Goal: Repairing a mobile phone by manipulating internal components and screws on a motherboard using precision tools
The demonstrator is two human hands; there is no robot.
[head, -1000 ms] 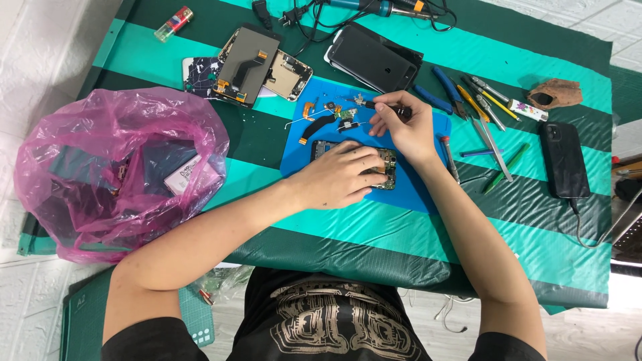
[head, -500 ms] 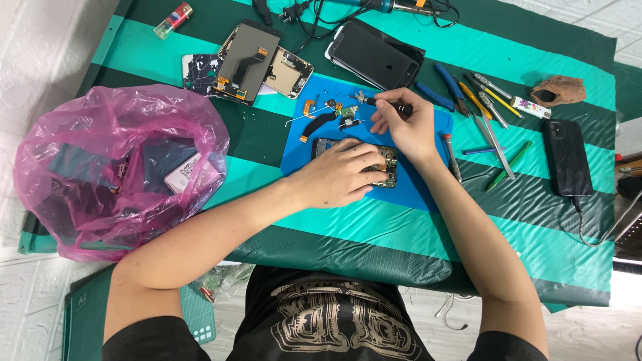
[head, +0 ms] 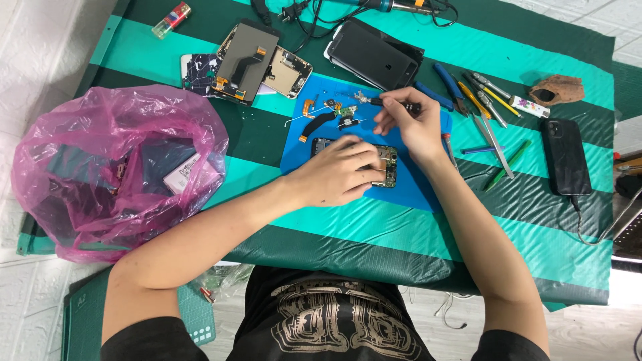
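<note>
Two hands work: left hand (head: 338, 175) pins one circuit board (head: 386, 167), right hand (head: 409, 126) grips one screwdriver (head: 394, 103).

Black short-sleeved T-shirt (head: 334, 321) — pale ornate print across the chest — bare forearms.

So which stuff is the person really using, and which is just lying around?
In use:
- left hand on the opened phone
- right hand holding a black tool
- blue mat
- small loose parts

Lying about:
- pink bag
- black phone on a cable
- lighter
- pliers
</note>
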